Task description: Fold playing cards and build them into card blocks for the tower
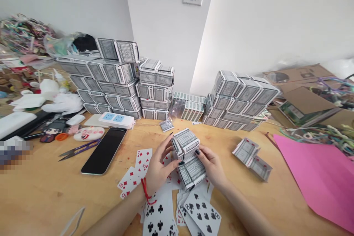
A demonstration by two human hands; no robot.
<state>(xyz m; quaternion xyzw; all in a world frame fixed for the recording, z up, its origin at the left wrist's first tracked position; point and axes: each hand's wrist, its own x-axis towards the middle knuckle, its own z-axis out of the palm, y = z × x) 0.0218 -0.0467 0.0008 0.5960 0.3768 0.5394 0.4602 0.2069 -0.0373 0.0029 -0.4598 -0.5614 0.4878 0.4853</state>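
Observation:
Two box-shaped blocks folded from playing cards, patterned backs outward, are between my hands near the middle of the table. My left hand (162,164) wraps the left side of the upper card block (186,138), thumb on its lower front. My right hand (210,164) grips from the right, thumb where the upper block meets the lower card block (193,172). Whether the two blocks are joined I cannot tell. Loose playing cards lie under and around them, among them an eight of spades (203,208) and a seven of diamonds (143,158).
Stacked card blocks (118,90) rise at the back left, with another stack (240,99) at the back right. A partly folded card piece (252,158) lies to the right, beside pink paper (318,180). Left are a phone (104,151), scissors (80,149) and a power strip (117,120).

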